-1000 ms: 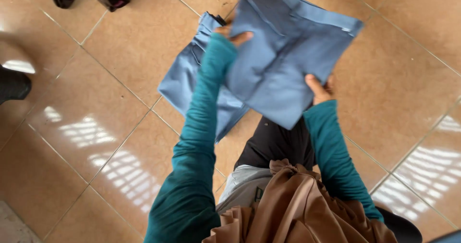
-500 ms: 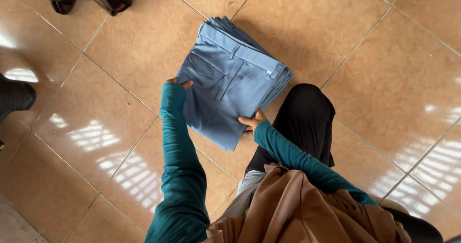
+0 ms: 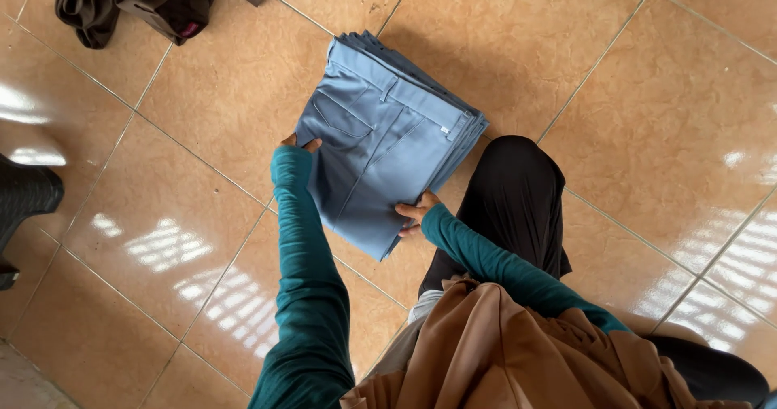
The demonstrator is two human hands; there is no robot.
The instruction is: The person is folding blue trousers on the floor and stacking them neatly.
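Far L, dark clothes [image 3: 154,0] heaped on the tile floor [image 3: 647,134], untouched. My L hand [image 3: 298,144] grips the near-left edge of the folded blue trousers [image 3: 380,142], fingers clamped on cloth. A sec ago the trousers were up in the air, half open; now they're folded compact & lying flat on the tiles by my knee. R hand [image 3: 414,213] pinches the lower corner, fingers closed on it.
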